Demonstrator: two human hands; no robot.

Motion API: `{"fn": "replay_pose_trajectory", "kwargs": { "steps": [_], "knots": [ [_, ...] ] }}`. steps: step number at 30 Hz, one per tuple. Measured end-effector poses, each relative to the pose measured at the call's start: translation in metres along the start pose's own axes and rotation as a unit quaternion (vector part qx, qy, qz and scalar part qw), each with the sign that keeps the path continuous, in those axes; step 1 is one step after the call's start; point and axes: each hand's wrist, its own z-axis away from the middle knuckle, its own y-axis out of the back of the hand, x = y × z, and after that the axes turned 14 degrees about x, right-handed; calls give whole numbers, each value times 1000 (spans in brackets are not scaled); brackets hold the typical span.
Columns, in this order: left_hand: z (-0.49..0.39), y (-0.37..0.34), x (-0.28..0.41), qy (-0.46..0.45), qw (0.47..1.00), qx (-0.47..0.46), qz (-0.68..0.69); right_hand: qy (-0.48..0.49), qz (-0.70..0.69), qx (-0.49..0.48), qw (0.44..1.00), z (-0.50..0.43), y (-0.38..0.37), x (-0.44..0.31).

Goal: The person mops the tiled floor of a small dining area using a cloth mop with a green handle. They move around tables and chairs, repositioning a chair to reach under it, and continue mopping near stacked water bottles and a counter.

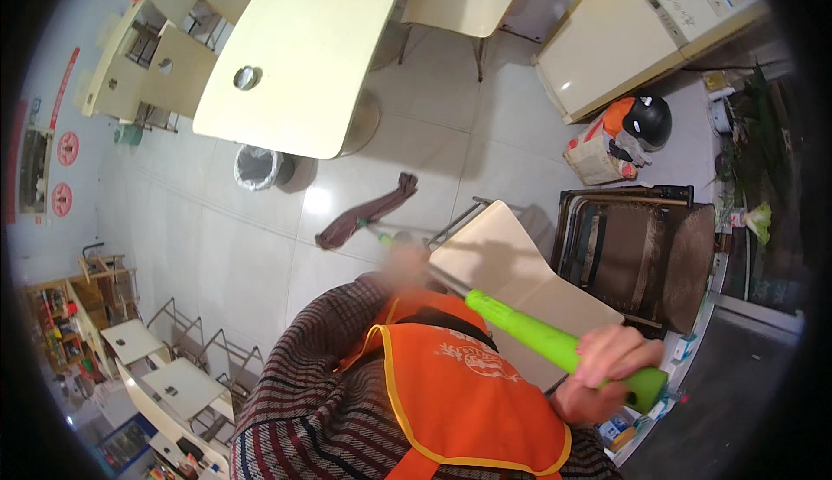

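A mop with a bright green handle runs slantwise across the view. My right hand is closed around the thick grip near its upper end. Farther down, my left hand is blurred by motion but wraps the pole. The long, narrow mop head, dark brownish-purple and made of cloth, lies on the pale tiled floor. Beside the pole, on the right, stands a bent plywood chair; the pole passes over it. An orange apron with yellow trim covers the front of my body.
Ahead is a cream table bearing a metal ashtray. A lined waste bin stands below its near end. Folded chairs lean at the right, near a bag and a black helmet. A refrigerator stands beyond.
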Motion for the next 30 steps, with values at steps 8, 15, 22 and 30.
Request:
{"fn": "replay_pose_trajectory", "kwargs": {
  "steps": [8,15,22,30],
  "knots": [
    [28,15,-34,43,983,77,160,-140,306,262,905,84,260,65],
    [3,53,-23,125,984,-22,122,-551,284,429,657,342,444,179],
    [-3,66,-28,110,983,-57,139,-469,309,388,731,275,378,153],
    [6,67,-65,71,981,45,176,-402,244,350,810,125,232,174]
  ]
}}
